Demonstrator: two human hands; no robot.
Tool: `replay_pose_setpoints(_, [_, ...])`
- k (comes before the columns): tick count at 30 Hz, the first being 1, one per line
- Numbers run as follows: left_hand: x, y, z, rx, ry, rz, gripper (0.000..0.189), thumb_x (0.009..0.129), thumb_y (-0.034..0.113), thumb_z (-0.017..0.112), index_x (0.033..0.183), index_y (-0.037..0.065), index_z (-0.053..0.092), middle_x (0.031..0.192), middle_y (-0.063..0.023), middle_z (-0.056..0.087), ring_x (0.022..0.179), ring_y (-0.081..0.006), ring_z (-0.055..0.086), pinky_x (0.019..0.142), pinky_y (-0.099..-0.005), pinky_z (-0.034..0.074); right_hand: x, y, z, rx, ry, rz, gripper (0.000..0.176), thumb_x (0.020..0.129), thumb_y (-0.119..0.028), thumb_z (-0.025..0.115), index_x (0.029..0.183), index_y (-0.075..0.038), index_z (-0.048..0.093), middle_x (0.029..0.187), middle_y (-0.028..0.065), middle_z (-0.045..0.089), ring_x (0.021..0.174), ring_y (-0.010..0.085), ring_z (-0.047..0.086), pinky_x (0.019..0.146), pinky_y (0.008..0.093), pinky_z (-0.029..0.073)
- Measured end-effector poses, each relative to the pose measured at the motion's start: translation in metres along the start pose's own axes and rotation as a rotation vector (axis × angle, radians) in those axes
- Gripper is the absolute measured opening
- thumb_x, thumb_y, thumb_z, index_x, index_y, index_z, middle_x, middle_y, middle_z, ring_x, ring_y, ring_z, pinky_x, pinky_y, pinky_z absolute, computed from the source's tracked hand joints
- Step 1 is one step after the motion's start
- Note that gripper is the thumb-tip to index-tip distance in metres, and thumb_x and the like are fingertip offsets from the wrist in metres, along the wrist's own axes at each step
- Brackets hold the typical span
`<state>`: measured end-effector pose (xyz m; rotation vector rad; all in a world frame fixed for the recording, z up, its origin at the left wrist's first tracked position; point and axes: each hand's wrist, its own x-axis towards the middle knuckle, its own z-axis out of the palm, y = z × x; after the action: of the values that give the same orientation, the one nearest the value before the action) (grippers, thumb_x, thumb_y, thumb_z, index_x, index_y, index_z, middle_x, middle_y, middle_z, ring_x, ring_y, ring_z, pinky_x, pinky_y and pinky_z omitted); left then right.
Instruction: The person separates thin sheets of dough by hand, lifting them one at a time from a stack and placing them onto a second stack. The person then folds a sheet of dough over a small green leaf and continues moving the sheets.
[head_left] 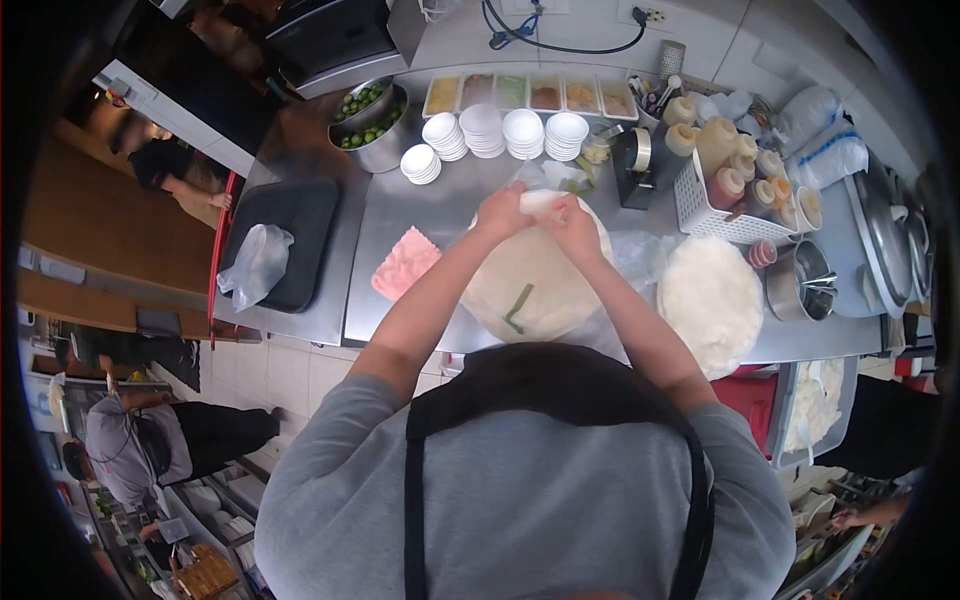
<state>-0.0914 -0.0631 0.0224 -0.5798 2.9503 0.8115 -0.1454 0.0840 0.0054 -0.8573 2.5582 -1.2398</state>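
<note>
A large, round, cream-coloured bundle [535,275] lies on the steel counter in front of me, seemingly wrapped in plastic. My left hand [503,210] grips its far edge, fingers closed. Close beside it, my right hand [572,230] pinches the same whitish edge, fingers bent in. A narrow green strip [520,308] rests on the bundle's near side. Clear plastic shows just beyond my fingers. To the left is a pink cloth [406,263]; on the right sits another round white mass [708,300].
Stacked white cups [483,130] and tubs of food [510,92] line the back. Bowls of limes [372,130] stand back left, near a black tray [278,245]. A tape dispenser [636,165], sauce-bottle basket [712,215] and metal pot [797,280] are rightward. Other people are leftward.
</note>
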Motion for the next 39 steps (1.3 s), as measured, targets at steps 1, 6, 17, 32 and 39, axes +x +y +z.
replay_pose_setpoints(1, [-0.003,0.004,-0.005,0.004,-0.004,0.001,0.06,0.061,0.028,0.069,0.112,0.007,0.047,0.099,-0.0157,0.058,0.095,-0.031,0.055,0.08,-0.0392,0.044,-0.004,-0.003,-0.004,0.004,0.001,0.003,0.023,0.078,-0.024,0.058,0.085,-0.005,0.048,0.074,0.0169,0.059,0.073,0.033,0.059,0.063,0.0413,0.045])
replay_pose_setpoints(6, [-0.022,0.024,-0.032,0.063,0.099,-0.034,0.049,0.064,0.021,0.062,0.11,0.007,0.05,0.09,-0.0183,0.06,0.087,-0.0331,0.058,0.075,-0.0414,0.046,-0.004,0.005,-0.023,-0.232,0.158,-0.185,0.023,0.073,-0.027,0.063,0.078,-0.006,0.054,0.069,0.0145,0.06,0.066,0.0319,0.059,0.057,0.0398,0.045])
replay_pose_setpoints(17, [-0.051,0.042,-0.039,-0.262,0.209,0.112,0.034,0.063,0.017,0.061,0.093,0.001,0.061,0.079,-0.0189,0.062,0.074,-0.0328,0.06,0.068,-0.038,0.047,-0.02,0.014,-0.039,0.317,0.208,-0.123,0.026,0.072,-0.023,0.066,0.084,-0.005,0.051,0.078,0.0123,0.057,0.067,0.0231,0.054,0.062,0.0292,0.042])
replay_pose_setpoints(32, [-0.077,0.05,-0.049,-0.141,0.338,0.03,0.037,0.066,0.024,0.066,0.093,-0.001,0.062,0.077,-0.0185,0.063,0.071,-0.0307,0.062,0.067,-0.0358,0.048,-0.017,-0.022,-0.043,0.053,0.498,-0.47,0.012,0.076,-0.016,0.059,0.081,-0.009,0.051,0.07,0.0082,0.061,0.061,0.0265,0.059,0.054,0.0351,0.044])
replay_pose_setpoints(39, [-0.073,0.024,-0.045,-0.421,0.315,0.042,0.028,0.071,0.02,0.065,0.089,-0.001,0.063,0.073,-0.0082,0.065,0.065,-0.0123,0.06,0.06,-0.0276,0.047,-0.027,0.008,-0.052,0.504,0.583,-0.114,0.018,0.083,-0.018,0.057,0.076,-0.005,0.047,0.062,0.0018,0.053,0.054,0.0086,0.045,0.05,0.0234,0.037])
